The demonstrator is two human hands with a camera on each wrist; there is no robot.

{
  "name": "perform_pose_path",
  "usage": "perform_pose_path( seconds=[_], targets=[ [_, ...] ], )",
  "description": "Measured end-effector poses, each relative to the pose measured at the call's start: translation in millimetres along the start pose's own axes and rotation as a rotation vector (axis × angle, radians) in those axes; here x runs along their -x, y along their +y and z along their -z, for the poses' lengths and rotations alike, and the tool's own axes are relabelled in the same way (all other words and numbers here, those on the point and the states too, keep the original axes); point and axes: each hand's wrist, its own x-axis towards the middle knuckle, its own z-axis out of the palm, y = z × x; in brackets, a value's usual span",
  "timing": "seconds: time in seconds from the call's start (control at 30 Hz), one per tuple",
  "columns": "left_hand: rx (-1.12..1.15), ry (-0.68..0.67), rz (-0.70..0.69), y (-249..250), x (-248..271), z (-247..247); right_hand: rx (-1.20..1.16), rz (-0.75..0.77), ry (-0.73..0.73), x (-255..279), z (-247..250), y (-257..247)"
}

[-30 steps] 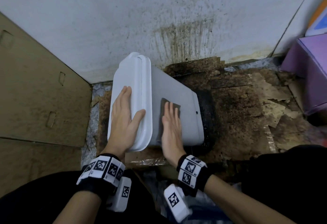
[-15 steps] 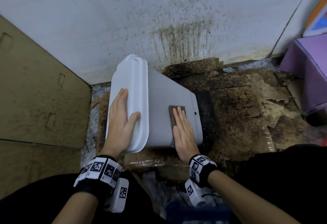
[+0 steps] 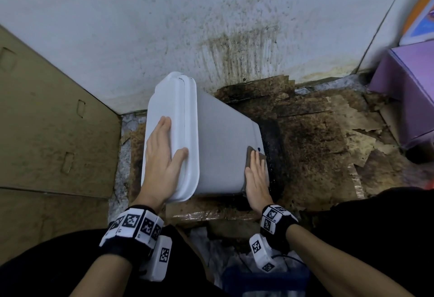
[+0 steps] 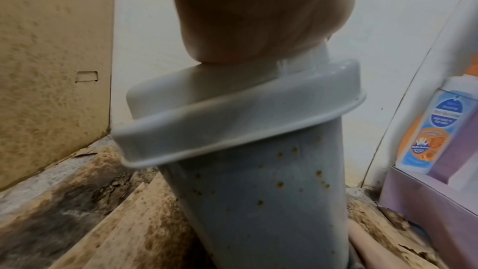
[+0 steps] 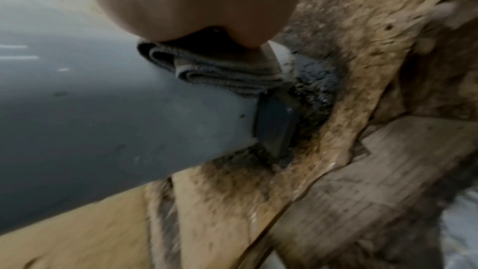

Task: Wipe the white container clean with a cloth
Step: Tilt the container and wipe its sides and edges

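Note:
A tall white container [image 3: 220,146] with its lid [image 3: 173,118] on is tilted on stained cardboard, leaning left. My left hand [image 3: 162,156] lies flat on the lid, thumb spread over the lid's rim. My right hand [image 3: 256,174] presses a folded grey-brown cloth [image 3: 254,156] flat against the container's side near its bottom edge. In the left wrist view the container's near side [image 4: 258,201] shows small rust-coloured spots below the lid [image 4: 232,122]. The right wrist view shows the folded cloth [image 5: 220,73] under my palm, on the container [image 5: 103,120].
A spotted white wall [image 3: 187,26] stands behind. A cardboard box [image 3: 47,120] is at the left, a purple box [image 3: 406,90] at the right with a bottle [image 4: 429,130] in it. Dark, damp cardboard [image 3: 317,144] covers the floor. My knees fill the bottom corners.
My right hand has slid the cloth rightward along the container's side, from near the lid to the bottom end. The left hand stays on the lid.

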Motion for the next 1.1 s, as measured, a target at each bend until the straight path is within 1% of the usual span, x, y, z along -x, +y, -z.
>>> perform_pose_path(
  seconds=[0.07,0.1,0.17,0.23,0.3,0.4,0.6,0.8,0.93,1.1],
  targets=[
    [-0.009,0.006,-0.002,2,0,-1,0.028,0.114,0.082,7,1,-25],
    [-0.013,0.010,0.000,2,0,-2,-0.003,0.131,0.088,12,4,-43],
    [-0.025,0.018,0.004,1,0,-2,-0.111,0.120,0.029,20,9,-80],
    [-0.034,0.021,0.000,2,0,-2,-0.149,0.184,-0.005,30,12,-111],
    [-0.043,0.016,-0.004,4,0,-3,-0.151,0.249,-0.012,36,13,-125],
    [-0.060,0.011,-0.006,7,0,-5,-0.150,0.267,-0.003,40,15,-124],
    [-0.085,0.025,-0.032,12,-3,-8,-0.133,0.230,0.051,41,18,-127],
    [-0.112,0.032,-0.042,16,-2,-12,-0.386,0.104,0.041,37,20,-127],
    [-0.111,0.034,-0.036,17,-2,-12,-0.422,0.091,0.037,36,22,-129],
    [-0.120,0.027,-0.036,21,-3,-15,-0.526,0.066,0.144,37,27,-130]
  ],
)
